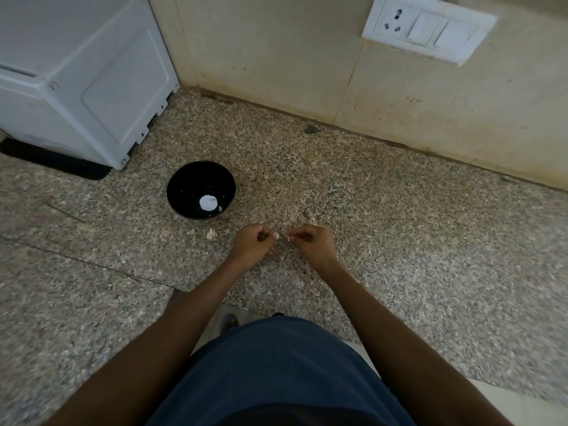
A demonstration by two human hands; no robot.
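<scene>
Across the speckled grey-brown granite counter point(399, 226), seams run at an angle on the left and bits of pale skin lie scattered. It meets a beige tiled wall point(276, 56), stained and spotted near its base, where a dark chip point(310, 129) lies. A white socket plate point(428, 27) with one three-pin outlet and rocker switches is set in the wall at upper right. A white appliance point(76, 72) stands at far left on a black mat point(55, 162).

Both hands hover just above the counter's middle, close together but apart. The left hand point(253, 242) is curled, pinching a small pale bit point(276, 236) at its fingertips. The right hand point(310, 242) is also curled and pinches a pale scrap point(289, 239); both pieces are too small to identify.

A garlic clove point(211, 234) lies just left of the left hand. Beyond it sits a black bowl point(184, 179) holding a white garlic piece point(208, 202).
</scene>
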